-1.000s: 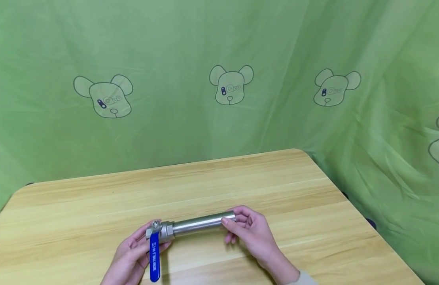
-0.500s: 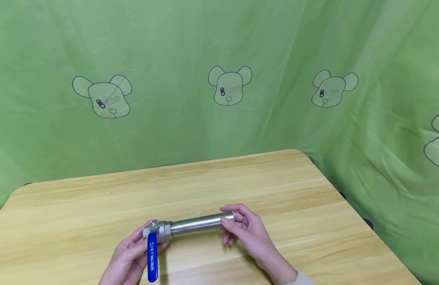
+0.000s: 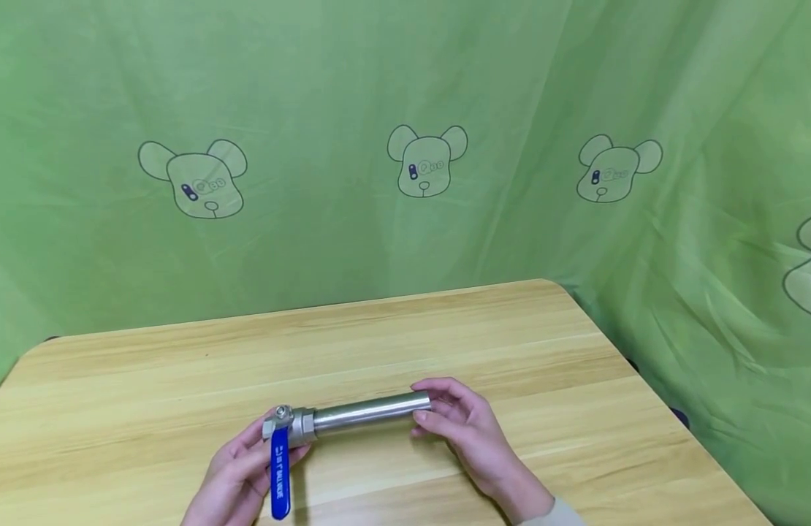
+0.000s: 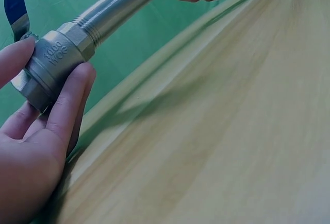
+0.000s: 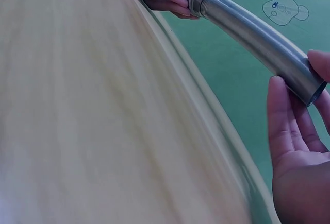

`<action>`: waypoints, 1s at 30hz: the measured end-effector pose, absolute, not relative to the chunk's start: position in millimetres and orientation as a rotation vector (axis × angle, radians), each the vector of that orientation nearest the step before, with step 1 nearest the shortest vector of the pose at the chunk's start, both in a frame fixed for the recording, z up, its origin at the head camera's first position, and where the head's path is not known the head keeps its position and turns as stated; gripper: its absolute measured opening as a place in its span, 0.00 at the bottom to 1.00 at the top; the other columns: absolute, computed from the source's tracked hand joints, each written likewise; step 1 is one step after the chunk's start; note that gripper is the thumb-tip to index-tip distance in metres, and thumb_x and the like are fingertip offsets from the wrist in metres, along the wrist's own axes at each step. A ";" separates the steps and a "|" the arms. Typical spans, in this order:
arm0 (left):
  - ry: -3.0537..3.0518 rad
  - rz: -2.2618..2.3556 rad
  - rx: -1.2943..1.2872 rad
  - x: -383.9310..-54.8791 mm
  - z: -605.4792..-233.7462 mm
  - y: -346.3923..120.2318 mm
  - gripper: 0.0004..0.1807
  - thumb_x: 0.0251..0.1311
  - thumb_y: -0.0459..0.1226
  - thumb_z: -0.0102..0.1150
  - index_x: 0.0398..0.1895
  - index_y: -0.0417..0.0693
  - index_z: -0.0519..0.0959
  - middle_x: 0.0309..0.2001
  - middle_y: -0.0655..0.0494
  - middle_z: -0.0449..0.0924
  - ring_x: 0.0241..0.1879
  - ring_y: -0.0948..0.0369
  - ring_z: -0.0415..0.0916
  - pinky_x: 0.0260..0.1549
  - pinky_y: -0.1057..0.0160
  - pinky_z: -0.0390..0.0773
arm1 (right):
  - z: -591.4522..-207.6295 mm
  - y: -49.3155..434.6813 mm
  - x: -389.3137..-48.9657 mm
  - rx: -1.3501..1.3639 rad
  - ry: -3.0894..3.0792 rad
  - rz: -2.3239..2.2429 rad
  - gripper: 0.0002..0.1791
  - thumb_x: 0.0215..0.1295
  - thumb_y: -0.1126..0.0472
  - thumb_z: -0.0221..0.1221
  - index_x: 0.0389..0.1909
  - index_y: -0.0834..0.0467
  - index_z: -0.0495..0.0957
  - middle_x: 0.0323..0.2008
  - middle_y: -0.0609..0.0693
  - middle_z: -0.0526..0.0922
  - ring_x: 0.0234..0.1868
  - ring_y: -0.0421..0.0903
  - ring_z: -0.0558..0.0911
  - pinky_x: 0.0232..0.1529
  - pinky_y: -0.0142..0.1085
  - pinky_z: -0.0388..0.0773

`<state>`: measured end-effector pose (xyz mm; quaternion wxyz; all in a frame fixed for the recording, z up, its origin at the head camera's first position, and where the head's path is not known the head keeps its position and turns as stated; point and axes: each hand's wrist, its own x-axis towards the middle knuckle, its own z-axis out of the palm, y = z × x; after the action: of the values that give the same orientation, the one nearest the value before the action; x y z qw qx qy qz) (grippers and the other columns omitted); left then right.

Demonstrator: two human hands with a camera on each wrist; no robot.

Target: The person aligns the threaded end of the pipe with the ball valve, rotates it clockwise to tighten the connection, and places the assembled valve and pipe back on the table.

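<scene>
A steel ball valve (image 3: 302, 425) with a long blue lever handle (image 3: 280, 471) is held up over the table. From its right side runs a plain steel pipe (image 3: 371, 412), joined to it end to end; threads (image 4: 87, 31) show at the joint in the left wrist view. My left hand (image 3: 226, 476) grips the valve body, thumb and fingers on opposite sides. At the pipe's free end, my right hand (image 3: 470, 432) has its thumb on one side and its curled fingers (image 5: 281, 113) under and behind the tube. The lever points toward me.
The wooden table (image 3: 182, 372) lies beneath both hands, its rounded far corners in view. A green cloth (image 3: 313, 234) printed with bear heads hangs behind the table and along its right side.
The right hand's thumb and fingers have shifted at the pipe's end, the thumb sliding lower on it. The valve has moved slightly left in view; the left hand keeps its grip.
</scene>
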<state>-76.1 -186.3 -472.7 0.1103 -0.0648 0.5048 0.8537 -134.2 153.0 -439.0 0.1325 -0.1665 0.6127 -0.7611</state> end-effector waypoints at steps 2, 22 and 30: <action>1.483 2.502 -0.179 -76.2 -471.9 -186.5 0.41 0.79 0.29 0.49 0.86 0.34 0.41 0.66 0.57 0.81 0.61 0.62 0.86 0.69 0.60 0.83 | -439.2 153.6 -134.5 -0.454 1.797 -2.209 0.23 0.69 0.71 0.66 0.64 0.64 0.78 0.50 0.47 0.87 0.47 0.43 0.88 0.53 0.41 0.94; 1.595 2.486 -0.094 -72.1 -473.7 -180.7 0.28 0.73 0.23 0.55 0.58 0.69 0.87 0.58 0.65 0.85 0.59 0.62 0.86 0.62 0.57 0.89 | -436.4 154.4 -134.3 -0.357 1.887 -2.158 0.26 0.72 0.67 0.66 0.66 0.73 0.73 0.45 0.50 0.84 0.44 0.42 0.89 0.49 0.37 0.93; 1.559 2.560 0.020 -72.4 -480.3 -181.1 0.31 0.74 0.22 0.51 0.60 0.69 0.87 0.59 0.68 0.86 0.59 0.63 0.86 0.61 0.56 0.90 | -436.1 153.6 -133.6 -0.412 1.831 -2.174 0.30 0.69 0.70 0.66 0.70 0.70 0.71 0.58 0.53 0.83 0.54 0.43 0.86 0.56 0.38 0.92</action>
<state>-72.4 -181.1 -480.3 0.0722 0.0068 0.5187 0.8519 -133.6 153.6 -436.1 0.1343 -0.1420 0.6318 -0.7501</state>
